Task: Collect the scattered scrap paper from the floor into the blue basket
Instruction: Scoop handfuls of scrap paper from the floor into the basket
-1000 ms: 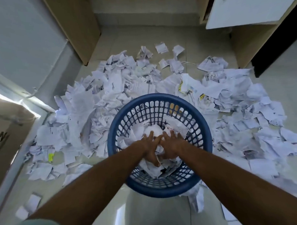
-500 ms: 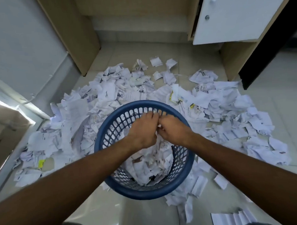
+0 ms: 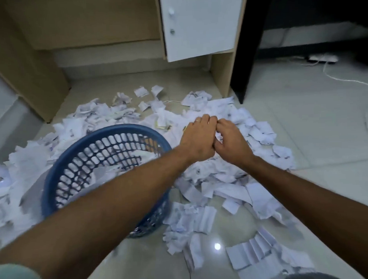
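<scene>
both hands have left the blue basket [image 3: 55,185] for the scrap paper [image 3: 211,174]. left hand [image 3: 196,139] and right hand [image 3: 233,141] meet knuckle to knuckle, fingers curled; any grip is unclear. basket lies at their eight o'clock.

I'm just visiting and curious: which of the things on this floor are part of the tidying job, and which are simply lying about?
Part of the job:
- scrap paper spread over the floor
- blue basket, already holding some paper
- left hand and right hand, together over the pile

Just lying about:
- white cabinet door
- white cable on the tiles
- wooden desk panel
</scene>
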`<state>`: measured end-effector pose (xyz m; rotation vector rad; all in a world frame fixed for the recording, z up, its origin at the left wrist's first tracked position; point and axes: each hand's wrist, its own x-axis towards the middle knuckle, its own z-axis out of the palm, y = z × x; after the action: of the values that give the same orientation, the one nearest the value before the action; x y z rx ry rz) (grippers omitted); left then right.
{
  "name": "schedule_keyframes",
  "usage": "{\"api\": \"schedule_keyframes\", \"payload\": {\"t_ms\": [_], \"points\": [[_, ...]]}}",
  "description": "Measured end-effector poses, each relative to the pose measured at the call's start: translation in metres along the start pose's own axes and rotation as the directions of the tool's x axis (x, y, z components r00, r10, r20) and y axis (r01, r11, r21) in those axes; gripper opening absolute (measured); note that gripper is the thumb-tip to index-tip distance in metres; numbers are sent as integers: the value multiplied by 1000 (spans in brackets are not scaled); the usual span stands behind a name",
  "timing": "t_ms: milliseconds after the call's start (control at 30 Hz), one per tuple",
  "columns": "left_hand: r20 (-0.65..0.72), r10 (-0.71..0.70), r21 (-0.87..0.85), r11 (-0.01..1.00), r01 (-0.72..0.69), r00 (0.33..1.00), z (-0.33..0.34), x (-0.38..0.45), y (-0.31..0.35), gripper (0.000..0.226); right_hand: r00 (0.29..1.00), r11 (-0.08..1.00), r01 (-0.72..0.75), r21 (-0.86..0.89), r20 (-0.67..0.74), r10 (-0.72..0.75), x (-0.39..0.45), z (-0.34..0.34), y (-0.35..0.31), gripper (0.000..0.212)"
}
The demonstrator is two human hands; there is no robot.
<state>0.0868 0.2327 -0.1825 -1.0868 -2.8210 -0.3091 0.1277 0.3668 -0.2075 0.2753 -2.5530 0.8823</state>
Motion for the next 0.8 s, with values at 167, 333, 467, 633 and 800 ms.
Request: {"api": "schedule_keyframes", "payload": {"t_ms": [167,333,467,633,800], "points": [[238,-131,21,991,130,962,66,-3,21,69,978,986,-132,-101,149,147,-53,16,67,31],[425,-354,169,935,311,833,127,-13,0,83,862,937,-227,-265,394,320,-79,48,110,65],[394,-512,131,853,504,764,163,-12,-14,101,782,852,-199,-485,445,436,-76,80,135,87],[388,-599,21,765,643,700,199,-13,-22,102,650,834,-273,-479,547,528,-65,114,167,89],[304,-574,165,818,551,761,218,-18,-23,73,630,832,-332,-444,552,546,-69,131,176,71]]}}
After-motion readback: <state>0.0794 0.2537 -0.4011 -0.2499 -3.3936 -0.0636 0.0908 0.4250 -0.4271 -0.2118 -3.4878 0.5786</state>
